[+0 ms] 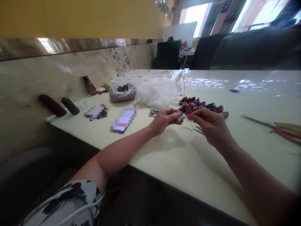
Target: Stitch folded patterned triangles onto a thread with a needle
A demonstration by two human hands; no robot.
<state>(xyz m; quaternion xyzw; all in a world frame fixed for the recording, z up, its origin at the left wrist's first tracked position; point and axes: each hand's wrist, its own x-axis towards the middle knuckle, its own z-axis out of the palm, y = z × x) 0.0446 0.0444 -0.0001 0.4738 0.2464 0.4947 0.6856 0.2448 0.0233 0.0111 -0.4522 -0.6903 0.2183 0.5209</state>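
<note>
Head view shows the left hand [164, 121] and the right hand [209, 124] raised just above the pale surface [183, 157], fingertips pinched together on a small folded fabric piece [182, 117] held between them. Both hands are nearly closed, thumb and forefinger pressed on the cloth. A thin white thread [189, 128] hangs in a loop beneath the piece; whether a needle is on it cannot be told.

Just behind the hands lies a cluster of similar folded fabric pieces [199, 106], dark red and blue, and behind that a heap of white stuffing [156, 92] beside a small bag [122, 92]. The likeliest mishap is the loose thread catching on that cluster, or on the thin metal tool [198, 128] lying under the right hand, and dragging pieces out of order. A slack pinch could also let the small fold spring open, since the cloth is tiny and held by fingertips only.

Scissors with coloured handles [282, 129] lie well apart to the right, points toward the hands; a wide sweep of the right forearm could meet them. Toward the body the surface is bare up to its near edge [178, 185], giving good room to lower the hands. To the left, a blurred card [123, 120] and packet [96, 112] sit near the left forearm.
</note>
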